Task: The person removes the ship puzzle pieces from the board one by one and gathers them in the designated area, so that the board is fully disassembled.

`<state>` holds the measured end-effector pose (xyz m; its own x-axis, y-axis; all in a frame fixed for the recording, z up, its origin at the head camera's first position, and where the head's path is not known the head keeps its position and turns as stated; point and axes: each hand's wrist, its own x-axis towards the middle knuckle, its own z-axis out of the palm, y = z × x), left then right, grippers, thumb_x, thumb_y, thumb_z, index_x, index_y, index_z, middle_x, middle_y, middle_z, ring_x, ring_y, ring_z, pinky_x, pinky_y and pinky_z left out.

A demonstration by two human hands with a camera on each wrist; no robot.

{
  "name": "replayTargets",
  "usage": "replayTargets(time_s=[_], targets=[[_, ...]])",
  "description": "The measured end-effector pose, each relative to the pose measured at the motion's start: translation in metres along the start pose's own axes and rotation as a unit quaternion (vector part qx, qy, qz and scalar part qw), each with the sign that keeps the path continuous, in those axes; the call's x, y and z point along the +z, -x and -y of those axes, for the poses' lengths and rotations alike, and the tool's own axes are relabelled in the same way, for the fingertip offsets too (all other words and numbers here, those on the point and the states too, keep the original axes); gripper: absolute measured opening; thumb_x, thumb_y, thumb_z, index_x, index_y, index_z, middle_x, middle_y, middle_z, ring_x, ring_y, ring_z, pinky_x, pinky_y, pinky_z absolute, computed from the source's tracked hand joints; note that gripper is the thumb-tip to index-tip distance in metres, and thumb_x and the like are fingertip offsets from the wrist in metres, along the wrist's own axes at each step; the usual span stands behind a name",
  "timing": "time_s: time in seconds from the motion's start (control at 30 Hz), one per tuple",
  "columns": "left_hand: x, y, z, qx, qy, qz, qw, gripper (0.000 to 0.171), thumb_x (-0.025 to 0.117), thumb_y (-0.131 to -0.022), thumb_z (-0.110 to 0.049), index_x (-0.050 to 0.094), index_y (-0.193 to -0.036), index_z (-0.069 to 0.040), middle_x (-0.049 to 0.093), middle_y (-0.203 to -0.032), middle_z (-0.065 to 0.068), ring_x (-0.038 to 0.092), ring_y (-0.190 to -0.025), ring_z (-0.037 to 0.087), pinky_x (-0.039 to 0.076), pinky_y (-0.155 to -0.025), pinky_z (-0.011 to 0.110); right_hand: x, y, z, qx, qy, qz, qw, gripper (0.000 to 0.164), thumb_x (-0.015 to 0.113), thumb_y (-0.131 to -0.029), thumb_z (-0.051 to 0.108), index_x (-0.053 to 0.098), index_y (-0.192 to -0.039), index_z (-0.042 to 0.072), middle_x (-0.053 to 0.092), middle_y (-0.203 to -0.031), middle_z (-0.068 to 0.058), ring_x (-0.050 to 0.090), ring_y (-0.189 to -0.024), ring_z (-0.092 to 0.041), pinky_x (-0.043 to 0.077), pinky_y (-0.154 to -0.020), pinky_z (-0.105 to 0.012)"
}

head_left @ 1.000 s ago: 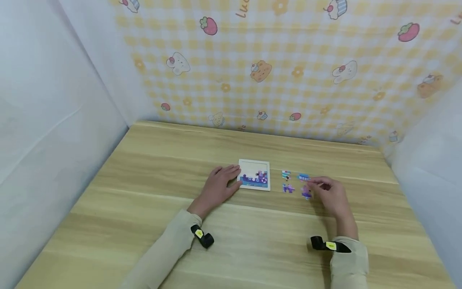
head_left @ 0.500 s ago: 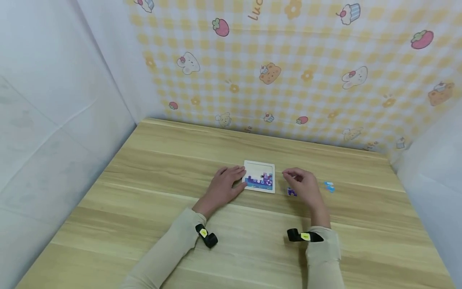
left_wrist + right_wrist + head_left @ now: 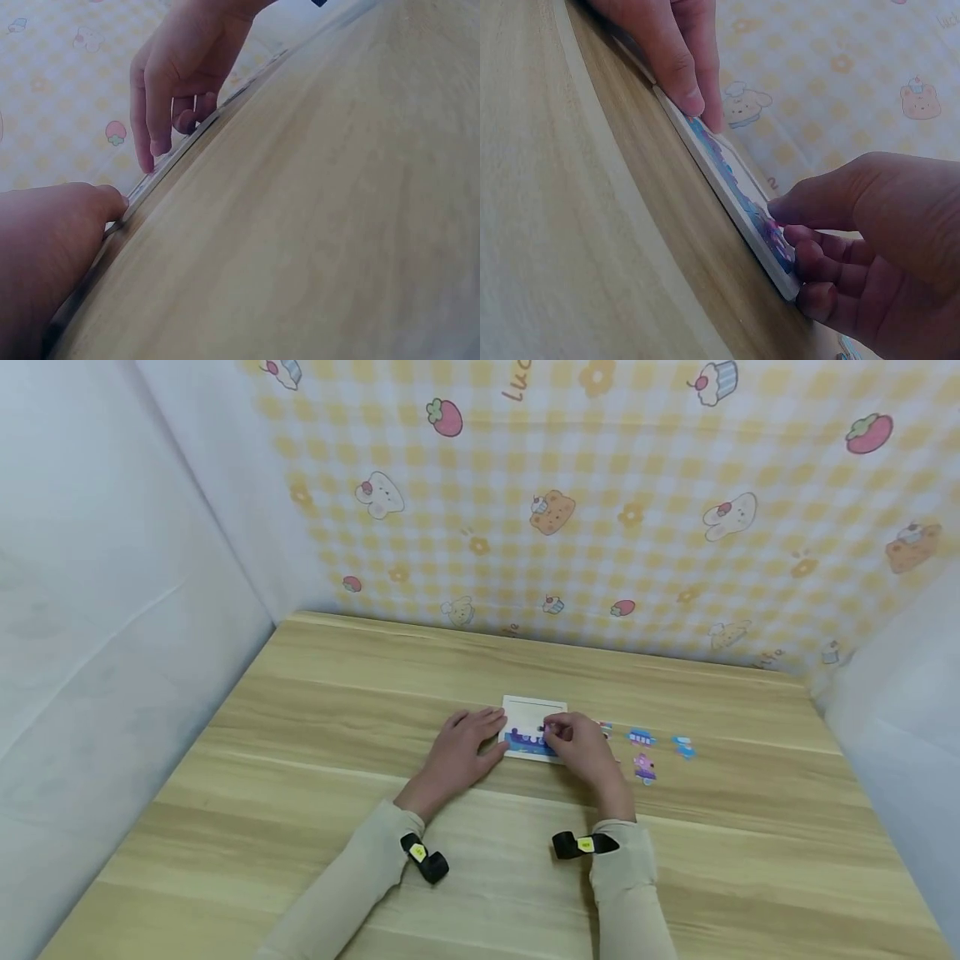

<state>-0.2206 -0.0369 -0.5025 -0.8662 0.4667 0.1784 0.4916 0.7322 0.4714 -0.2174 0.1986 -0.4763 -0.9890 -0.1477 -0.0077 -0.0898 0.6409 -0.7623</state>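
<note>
Two hands are working at one white-rimmed puzzle tray (image 3: 534,699), which is lying flat on the wood-grain table (image 3: 337,693) in front of the person. The left hand (image 3: 465,746) is resting on the tray's left edge, fingers extended and grasping nothing, apparently bracing it. The right hand (image 3: 588,754) is reaching over the tray's right side, thumb and fingertips set at the joined pieces (image 3: 523,743); whether it is gripping a piece cannot be told, since the fingers are covering that spot. For clean seating, the left hand should be pressing lightly and evenly so that the tray is not sliding, while the right hand should be aligning tab with socket and pressing straight down; sideways force could be lifting neighbouring pieces. Four loose pieces are showing to the right of the tray: one windowed blue piece (image 3: 641,737), one purple piece (image 3: 644,768), one white-and-blue piece (image 3: 683,747) and one partly hidden piece (image 3: 606,727) beside the right hand. Another may be lying under that hand. Joined pieces are defying an exact count. Two black wrist units (image 3: 424,858) are sitting on the cuffs, one per arm.
</note>
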Motion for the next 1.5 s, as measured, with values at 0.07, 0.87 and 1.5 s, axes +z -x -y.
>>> replayTargets(time_s=[0.07, 0.87, 1.5], targets=[[-0.0011, 0.0005, 0.0002, 0.001, 0.002, -0.002, 1.0, 0.054, 0.061, -0.104, -0.04, 0.056, -0.149, -0.011, 0.05, -0.157, 0.0, 0.041, -0.148, 0.019, 0.021, -0.125, 0.047, 0.0015, 0.0, 0.0007, 0.005, 0.004, -0.005, 1.0, 0.029, 0.069, -0.097, 0.007, 0.071, -0.124, -0.004, 0.063, -0.095, -0.012, 0.054, -0.081, -0.023, 0.046, -0.072, -0.033], [-0.0039, -0.0006, -0.0009, 0.0, 0.004, 0.002, 1.0, 0.054, 0.061, -0.104, -0.04, 0.055, -0.149, -0.011, 0.05, -0.157, -0.001, 0.04, -0.149, 0.019, 0.021, -0.125, 0.046, 0.0012, 0.0007, 0.0019, 0.036, -0.003, -0.017, 0.999, 0.026, 0.072, -0.096, 0.007, 0.072, -0.121, 0.002, 0.046, -0.101, -0.014, 0.044, -0.086, -0.025, 0.038, -0.07, -0.034], [0.0006, -0.0023, 0.0017, -0.005, -0.003, 0.009, 0.9999, 0.054, 0.059, -0.105, -0.042, 0.055, -0.15, -0.012, 0.049, -0.157, -0.002, 0.039, -0.15, 0.018, 0.021, -0.125, 0.046, -0.0004, 0.0016, -0.0031, 0.025, -0.013, -0.028, 0.999, 0.021, 0.06, -0.104, 0.007, 0.072, -0.121, 0.006, 0.056, -0.105, -0.016, 0.048, -0.076, -0.024, 0.041, -0.063, -0.034]])
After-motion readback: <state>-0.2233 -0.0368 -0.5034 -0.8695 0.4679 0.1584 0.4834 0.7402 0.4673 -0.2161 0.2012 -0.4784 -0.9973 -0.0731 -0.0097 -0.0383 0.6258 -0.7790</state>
